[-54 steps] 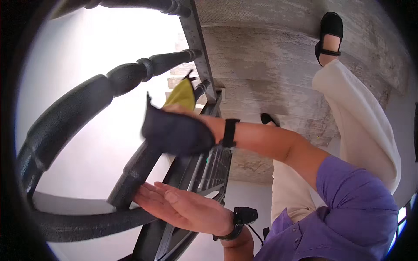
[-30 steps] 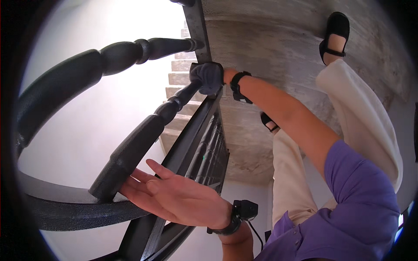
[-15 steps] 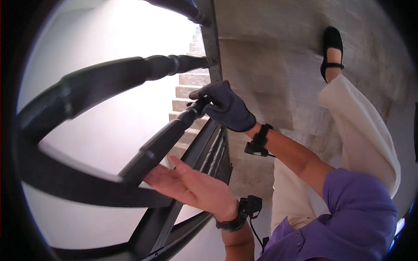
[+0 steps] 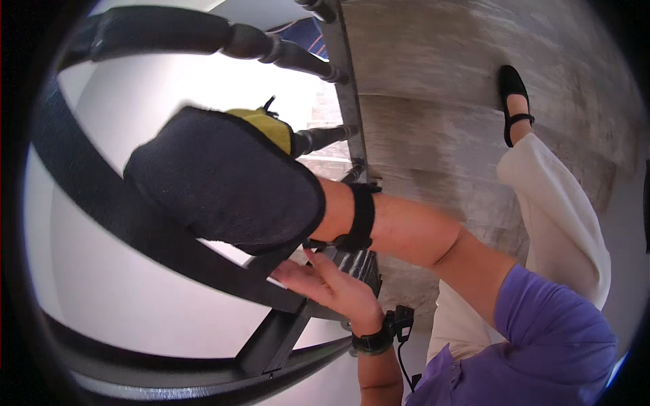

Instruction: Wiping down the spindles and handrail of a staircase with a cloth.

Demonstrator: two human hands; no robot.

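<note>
A dark cleaning mitt (image 4: 230, 176) with a yellow inner side covers my right hand (image 4: 223, 186). That hand is closed round the upper part of a black turned baluster (image 4: 325, 139), close to the curved handrail (image 4: 152, 227); the mitt hides its fingers. My left hand (image 4: 338, 287) is bare and open, its fingers stretched out toward the handrail. The handrail partly hides its fingertips, so I cannot tell whether they touch. Both wrists wear black straps; a small device and cable (image 4: 403, 323) show at the left one.
Another black baluster (image 4: 156, 30) stands farther along the railing. Pale steps (image 4: 325, 122) show below through the gaps. A dark newel post (image 4: 274, 338) rises near the left arm. Grey-brown stair treads (image 4: 420, 128) lie to the right, with my black shoe (image 4: 512, 84) on them.
My right hand has moved from the baluster's lower end up to its upper part near the handrail, and its yellow side now shows. My left hand stays nearby, fingers still stretched.
</note>
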